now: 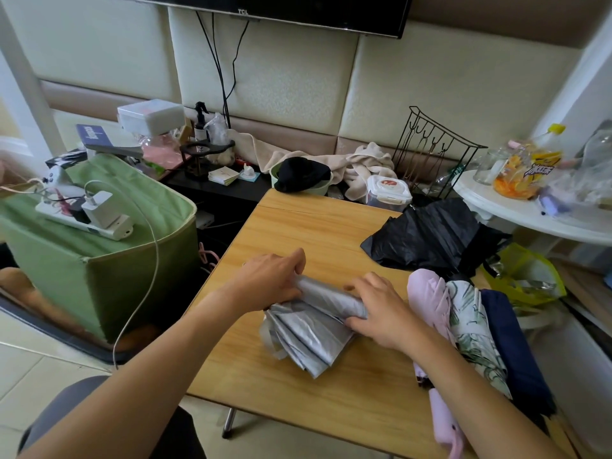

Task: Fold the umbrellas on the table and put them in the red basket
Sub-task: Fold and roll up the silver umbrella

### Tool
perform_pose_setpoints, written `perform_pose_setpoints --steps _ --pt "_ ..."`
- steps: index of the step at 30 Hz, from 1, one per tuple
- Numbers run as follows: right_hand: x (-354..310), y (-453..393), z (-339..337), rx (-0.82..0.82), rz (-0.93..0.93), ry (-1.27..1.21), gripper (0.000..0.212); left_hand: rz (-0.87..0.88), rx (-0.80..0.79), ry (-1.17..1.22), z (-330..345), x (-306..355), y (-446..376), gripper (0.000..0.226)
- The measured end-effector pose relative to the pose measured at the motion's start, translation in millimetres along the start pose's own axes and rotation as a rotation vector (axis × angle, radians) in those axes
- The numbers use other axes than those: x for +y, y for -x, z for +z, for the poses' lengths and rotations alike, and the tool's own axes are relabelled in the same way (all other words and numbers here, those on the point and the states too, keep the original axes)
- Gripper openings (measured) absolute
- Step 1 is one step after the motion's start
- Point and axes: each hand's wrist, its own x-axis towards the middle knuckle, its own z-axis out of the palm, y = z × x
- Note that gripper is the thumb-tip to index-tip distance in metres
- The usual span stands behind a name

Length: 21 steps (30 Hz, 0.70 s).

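A silver-grey umbrella (pixel 311 329) lies on the wooden table (pixel 298 226), partly rolled, its loose panels fanned toward me. My left hand (pixel 268 276) grips the rolled part at its left end, fingers curled over the fabric. My right hand (pixel 381 309) holds the roll's right end, thumb under and fingers over it. To the right lie a pink umbrella (pixel 427 299), a white leaf-print umbrella (pixel 470 329) and a dark blue umbrella (pixel 510 342) side by side. A black umbrella (pixel 433 236) lies unfolded at the table's far right. No red basket is in view.
A green fabric box (pixel 99 260) with a power strip and chargers on it stands left of the table. Beyond the table's far edge are a green bowl with a black cap (pixel 301 175) and a wipes tub (pixel 387 192). At the right stands a cluttered white round table (pixel 530 217).
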Motion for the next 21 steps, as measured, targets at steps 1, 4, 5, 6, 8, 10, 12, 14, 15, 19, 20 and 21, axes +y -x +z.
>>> perform_pose_setpoints --steps 1,4,5,6,8,10,12,14,15,19,20,21 --pt "-0.8 -0.8 1.7 -0.009 0.010 0.030 0.057 0.002 0.007 -0.032 1.1 2.4 -1.1 0.039" --pt "0.0 -1.7 4.4 -0.010 0.039 0.050 0.052 0.033 0.027 -0.039 3.2 6.6 -1.3 0.037" --pt "1.3 -1.8 4.3 -0.004 0.036 0.044 0.050 0.049 0.032 -0.024 3.6 6.1 0.1 0.035" --pt "3.4 -2.5 4.1 0.013 0.028 0.043 0.046 0.068 0.037 0.001 3.8 5.2 1.6 0.032" --pt "8.3 -5.2 3.1 0.071 0.021 0.079 0.040 0.122 0.029 0.056 3.7 2.1 5.3 0.024" --pt "12.9 -8.1 1.9 0.143 0.031 0.141 0.038 0.203 0.010 0.068 6.0 0.8 7.1 0.026" --pt "15.2 -9.5 2.3 0.191 0.044 0.200 0.040 0.248 -0.010 0.074 9.1 2.2 6.8 0.031" --pt "14.9 -9.8 5.6 0.204 0.045 0.257 0.043 0.208 -0.022 0.083 9.3 6.5 6.0 0.032" --pt "14.3 -9.9 7.6 0.197 0.048 0.279 0.044 0.163 -0.012 0.086 8.4 9.1 5.6 0.033" --pt "12.3 -10.2 10.2 0.138 0.073 0.269 0.045 0.195 0.173 0.069 10.0 19.4 6.5 0.030" --pt "12.9 -10.3 9.7 0.127 0.074 0.257 0.046 0.251 0.171 0.073 12.0 23.1 7.2 0.030" --pt "13.9 -10.4 9.1 0.115 0.072 0.247 0.047 0.294 0.129 0.082 14.0 25.9 7.2 0.031"
